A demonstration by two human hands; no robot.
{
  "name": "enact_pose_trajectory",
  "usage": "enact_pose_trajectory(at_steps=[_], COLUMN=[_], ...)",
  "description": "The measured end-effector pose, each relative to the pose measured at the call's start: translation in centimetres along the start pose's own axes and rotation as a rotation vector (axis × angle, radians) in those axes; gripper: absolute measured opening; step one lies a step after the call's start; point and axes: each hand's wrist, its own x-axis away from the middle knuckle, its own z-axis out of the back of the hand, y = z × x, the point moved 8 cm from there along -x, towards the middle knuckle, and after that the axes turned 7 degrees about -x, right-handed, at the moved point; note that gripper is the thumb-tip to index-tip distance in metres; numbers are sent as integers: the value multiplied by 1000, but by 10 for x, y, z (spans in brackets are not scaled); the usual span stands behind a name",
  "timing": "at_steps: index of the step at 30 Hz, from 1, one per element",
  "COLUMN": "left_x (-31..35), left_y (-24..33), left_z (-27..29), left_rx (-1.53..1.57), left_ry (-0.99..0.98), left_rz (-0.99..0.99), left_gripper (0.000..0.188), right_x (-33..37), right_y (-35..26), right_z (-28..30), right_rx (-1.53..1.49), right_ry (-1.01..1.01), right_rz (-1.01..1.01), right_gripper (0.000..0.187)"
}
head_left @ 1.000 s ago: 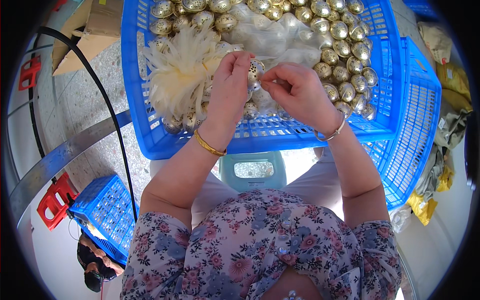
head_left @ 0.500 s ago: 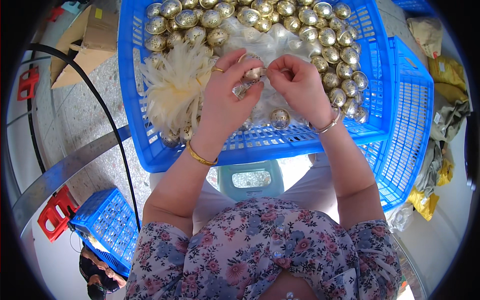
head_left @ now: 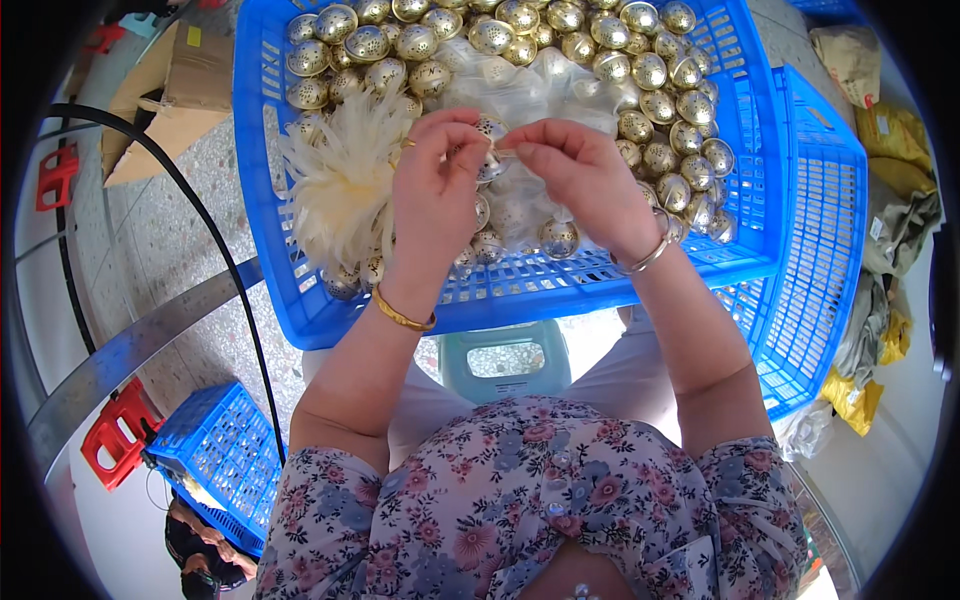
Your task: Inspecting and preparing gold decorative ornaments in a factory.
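Over a large blue crate (head_left: 520, 312), my two hands meet at their fingertips. My left hand (head_left: 437, 185), with a ring and a yellow bangle, is closed around a shiny perforated ball (head_left: 490, 170), partly hidden by the fingers. Thumb and forefinger of my right hand (head_left: 585, 180) pinch at the ball's edge; what lies between them is too small to make out. Beside my left hand lies a cream-white bundle of thin strips (head_left: 345, 190). Many gold perforated balls (head_left: 650, 70) fill the crate around clear plastic bags (head_left: 530, 90). One loose ball (head_left: 558, 238) rests near the front wall.
Another blue crate (head_left: 825, 150) stands at the right, near bags (head_left: 885, 140) along the wall. A pale green stool (head_left: 505, 385) is below. Left are a cardboard box (head_left: 185, 80), black cable (head_left: 225, 235), red stool (head_left: 110, 440), small blue crate (head_left: 225, 440) and another person (head_left: 205, 550).
Both hands have shifted slightly left. My left fingers have curled in more, hiding more of the ball, and my right hand has turned with its fingers flatter over the pinch.
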Motion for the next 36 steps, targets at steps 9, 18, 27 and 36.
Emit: enact_pose_trajectory(at_steps=[9,18,27,36], left_x=[0,15,37,50], left_y=[-9,-4,52,54], left_z=[0,-23,-52,-59], left_rx=[271,335,-317,-463], left_ry=[-20,-282,-539,-529], left_rz=[140,231,-506,-675], left_gripper=[7,9,34,30], right_x=[-11,-18,-16,-14], right_y=[39,48,51,54], right_z=[4,11,9,3], right_rx=[-675,-961,-1036,-991], right_ry=[-122,-69,-78,-120], right_rz=[-318,-339,-377,-413], right_gripper=[23,21,23,22])
